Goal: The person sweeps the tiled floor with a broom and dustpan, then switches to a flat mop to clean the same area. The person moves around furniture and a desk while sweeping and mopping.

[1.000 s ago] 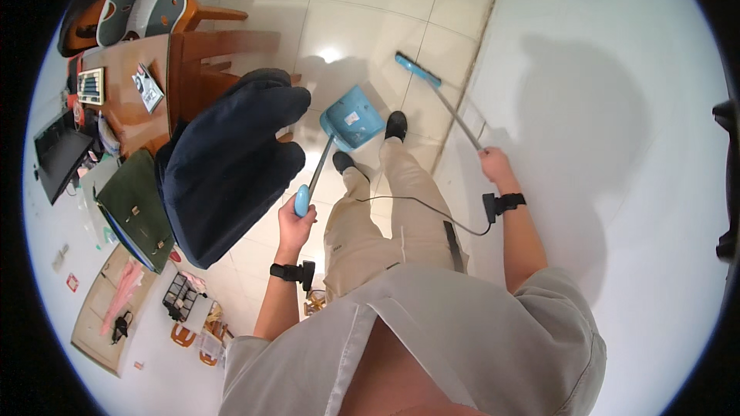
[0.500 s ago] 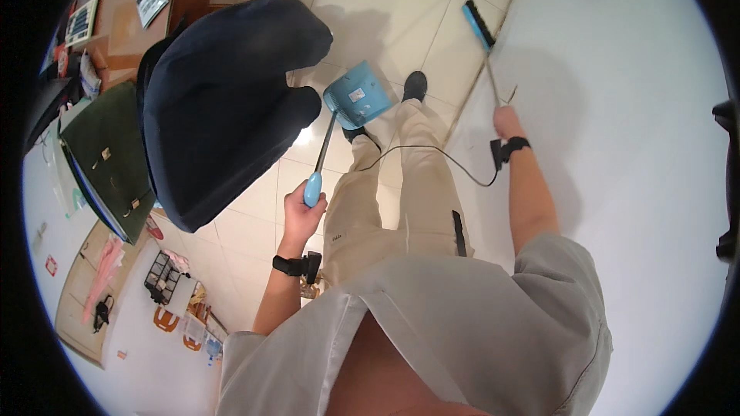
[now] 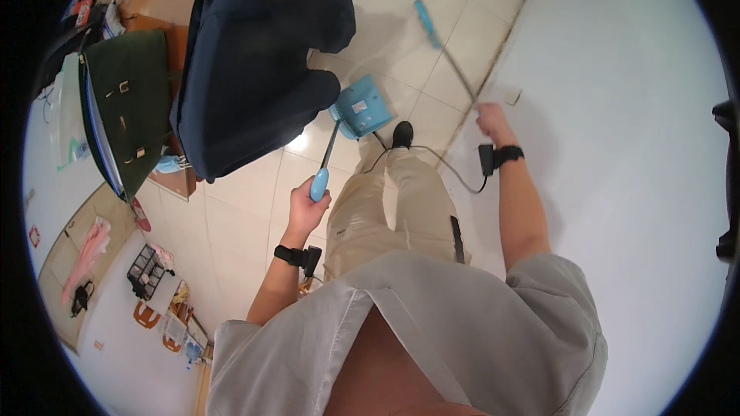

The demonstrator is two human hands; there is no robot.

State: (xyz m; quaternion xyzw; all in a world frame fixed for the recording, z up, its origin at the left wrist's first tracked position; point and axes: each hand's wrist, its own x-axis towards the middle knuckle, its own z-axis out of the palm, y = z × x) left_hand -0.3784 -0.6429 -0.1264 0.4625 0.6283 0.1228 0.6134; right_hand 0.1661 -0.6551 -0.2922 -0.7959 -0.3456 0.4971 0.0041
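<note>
My left hand (image 3: 307,206) is wrapped round the blue grip of a long-handled dustpan (image 3: 364,108). Its translucent blue pan is close to the floor, just ahead of my feet. Out to the right, my right hand (image 3: 496,122) is closed on the thin grey handle of a broom (image 3: 456,68). The broom's blue head, blurred by motion, is over the floor tiles away from the wall, and its bristles cannot be made out. Each wrist wears a black strap with a small device; a cable runs from the right one toward my legs.
On the left stands a chair draped with a dark blue cover (image 3: 254,69), close beside the dustpan. A green briefcase (image 3: 127,96) is next to it, by a brown wooden table (image 3: 158,0). The white wall (image 3: 609,154) rises along my right side. One black shoe (image 3: 402,135) shows.
The broom head has swung left, away from the wall's foot, and my right hand has shifted slightly left. The chair and table now appear farther right in view. Both hands keep their holds.
</note>
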